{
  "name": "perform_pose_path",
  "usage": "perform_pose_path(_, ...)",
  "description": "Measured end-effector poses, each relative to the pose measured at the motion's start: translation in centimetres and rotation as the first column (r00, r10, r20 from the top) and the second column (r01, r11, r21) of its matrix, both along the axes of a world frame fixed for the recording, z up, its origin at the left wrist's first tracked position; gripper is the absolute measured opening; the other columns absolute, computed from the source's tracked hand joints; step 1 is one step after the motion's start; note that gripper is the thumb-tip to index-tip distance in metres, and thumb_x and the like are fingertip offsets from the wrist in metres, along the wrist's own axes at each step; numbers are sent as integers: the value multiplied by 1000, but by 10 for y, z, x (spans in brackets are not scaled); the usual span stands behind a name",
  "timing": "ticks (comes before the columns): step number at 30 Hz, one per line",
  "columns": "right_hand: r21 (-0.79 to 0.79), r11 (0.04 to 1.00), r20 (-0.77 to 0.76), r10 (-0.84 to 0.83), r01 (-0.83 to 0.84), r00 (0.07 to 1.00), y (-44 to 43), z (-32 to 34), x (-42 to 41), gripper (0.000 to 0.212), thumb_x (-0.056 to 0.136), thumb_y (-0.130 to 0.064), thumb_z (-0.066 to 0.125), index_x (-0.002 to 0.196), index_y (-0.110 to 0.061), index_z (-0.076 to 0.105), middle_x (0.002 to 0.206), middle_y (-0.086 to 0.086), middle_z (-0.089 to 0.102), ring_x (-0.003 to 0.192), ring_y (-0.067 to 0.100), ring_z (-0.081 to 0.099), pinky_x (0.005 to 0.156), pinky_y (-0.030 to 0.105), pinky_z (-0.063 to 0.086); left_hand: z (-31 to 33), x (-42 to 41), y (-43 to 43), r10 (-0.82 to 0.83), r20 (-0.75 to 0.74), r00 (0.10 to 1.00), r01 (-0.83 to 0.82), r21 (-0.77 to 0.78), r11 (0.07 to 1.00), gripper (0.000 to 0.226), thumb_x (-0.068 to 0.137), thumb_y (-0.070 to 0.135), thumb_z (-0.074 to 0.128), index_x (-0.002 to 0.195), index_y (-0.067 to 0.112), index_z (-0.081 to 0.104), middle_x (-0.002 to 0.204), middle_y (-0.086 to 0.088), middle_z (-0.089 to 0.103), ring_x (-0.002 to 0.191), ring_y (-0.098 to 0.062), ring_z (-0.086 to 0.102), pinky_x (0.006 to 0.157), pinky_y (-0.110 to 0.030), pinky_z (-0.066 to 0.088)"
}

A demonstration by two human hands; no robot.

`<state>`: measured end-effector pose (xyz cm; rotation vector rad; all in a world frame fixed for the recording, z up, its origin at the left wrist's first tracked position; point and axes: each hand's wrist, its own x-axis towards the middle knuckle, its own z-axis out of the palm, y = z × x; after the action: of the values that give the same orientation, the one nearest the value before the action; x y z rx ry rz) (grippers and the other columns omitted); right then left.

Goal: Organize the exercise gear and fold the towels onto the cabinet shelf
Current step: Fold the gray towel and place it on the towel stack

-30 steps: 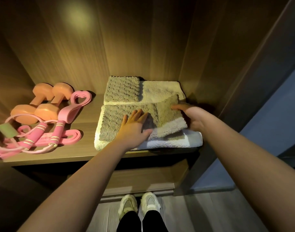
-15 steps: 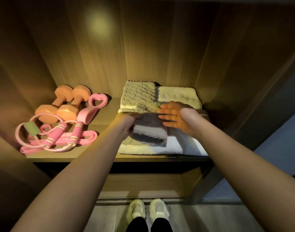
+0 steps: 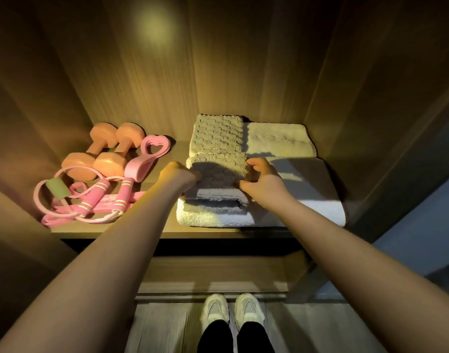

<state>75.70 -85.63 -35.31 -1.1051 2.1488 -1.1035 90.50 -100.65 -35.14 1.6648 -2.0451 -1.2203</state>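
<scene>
A small textured beige towel (image 3: 218,171), folded into a narrow bundle, lies on top of a large white folded towel (image 3: 307,200) on the wooden cabinet shelf (image 3: 167,231). My left hand (image 3: 178,174) grips the bundle's left edge with curled fingers. My right hand (image 3: 262,178) pinches its right edge. Behind them another textured beige towel (image 3: 218,135) lies folded beside a smooth cream towel (image 3: 278,140). At the shelf's left lie two orange dumbbells (image 3: 103,154), a pink heart-ended trainer (image 3: 148,159) and a pink skipping rope (image 3: 91,200).
The cabinet's wooden back (image 3: 218,59) and side walls close the shelf in. A lower shelf (image 3: 213,268) sits below the front edge. My two white shoes (image 3: 231,310) stand on the floor. A dark door edge (image 3: 409,154) runs along the right.
The beige towel was spread flat under my hands, then folded over to the left. Now it is a narrow bundle and both hands hold its two side edges.
</scene>
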Motion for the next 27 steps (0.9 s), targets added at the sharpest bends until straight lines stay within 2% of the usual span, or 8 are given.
perform_pose_path(6,182,973,352,-199,141,915,-23,13,3,59,91,-34,66,137,-8,39,105,-2,46,94,19,45,82,32,38,4,-5,-4,-43,59,997,38,88,995,50,89,35,68,120,1,48,99,-12,61,67,-17,58,42,-24,46)
perform_pose_path(9,174,975,556,-213,139,803,-24,13,5,59,90,-27,69,138,-6,42,124,2,53,113,24,51,95,37,43,12,-7,0,-49,88,995,36,136,990,57,90,38,66,126,-4,50,100,-15,64,65,-18,56,39,-20,43)
perform_pose_path(11,130,983,651,-186,133,736,-15,16,8,46,87,-19,72,127,-8,53,120,3,57,114,24,53,95,37,43,18,-2,8,6,-44,999,3,204,979,54,88,34,70,123,-4,52,100,-15,66,68,-20,58,45,-23,45)
perform_pose_path(15,-62,992,740,-31,113,672,29,22,24,20,85,2,66,101,-8,60,94,7,68,79,17,67,68,28,56,39,26,56,73,-422,904,76,324,943,43,82,33,74,110,4,60,98,-11,71,78,-23,69,60,-31,56)
perform_pose_path(18,-169,983,699,72,66,711,77,26,49,30,84,9,64,105,-12,60,99,3,72,82,10,71,66,22,56,46,55,110,-89,-527,845,159,88,983,32,88,38,68,113,19,63,105,1,73,90,-14,72,71,-29,54)
perform_pose_path(22,-227,972,531,173,-57,830,152,11,87,53,81,1,73,125,-20,52,119,-3,65,111,10,64,80,16,52,41,104,183,-374,-378,847,221,-389,894,13,94,29,60,104,38,62,97,23,67,89,5,62,68,-15,45)
perform_pose_path(25,-334,928,318,276,-166,907,205,3,106,74,80,-7,78,137,-34,40,125,-12,55,113,1,59,86,16,51,30,140,225,-496,-280,822,299,-529,795,24,95,27,56,111,45,58,103,31,64,98,8,59,77,-13,47)
perform_pose_path(27,-357,904,119,293,-235,949,232,4,114,68,81,-13,78,133,-40,44,124,-16,54,115,5,57,91,19,48,21,158,245,-512,-261,818,302,-563,769,32,94,20,55,120,39,56,108,36,60,106,12,55,86,-8,44)
